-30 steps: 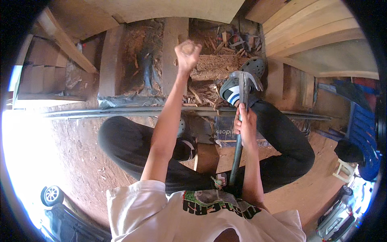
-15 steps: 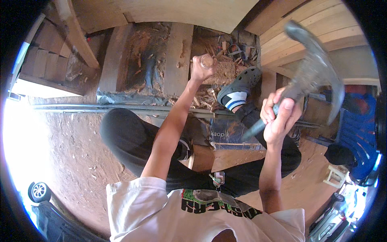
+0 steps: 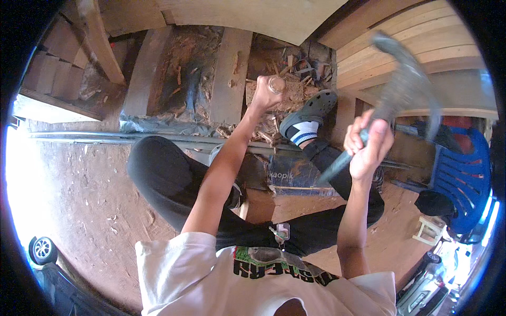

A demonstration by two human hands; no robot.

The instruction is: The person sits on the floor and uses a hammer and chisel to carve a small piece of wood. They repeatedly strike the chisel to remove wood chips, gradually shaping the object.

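My left hand (image 3: 268, 96) is closed around an upright tool, whose round, pale handle end (image 3: 276, 84) sticks out at the top of the fist. Its lower part is hidden, so its kind does not show. Below that fist lies a piece of wood (image 3: 296, 90) among chips. Raised at the right, my right hand (image 3: 370, 145) grips the shaft of a claw hammer (image 3: 406, 79). The hammer's head is smeared by motion and well apart from the left hand.
My clog-wearing foot (image 3: 316, 108) stands just right of the wood. Thick timber beams (image 3: 227, 79) lie ahead, with loose wood shavings (image 3: 266, 129) between them. Stacked planks (image 3: 406, 39) fill the far right, and a blue plastic chair (image 3: 458, 176) stands nearer. Pipes (image 3: 105, 138) run along the ground.
The view has shifted slightly, moving most of the scene a little to the left. Both hands keep their grips, and the hammer is still raised and blurred.
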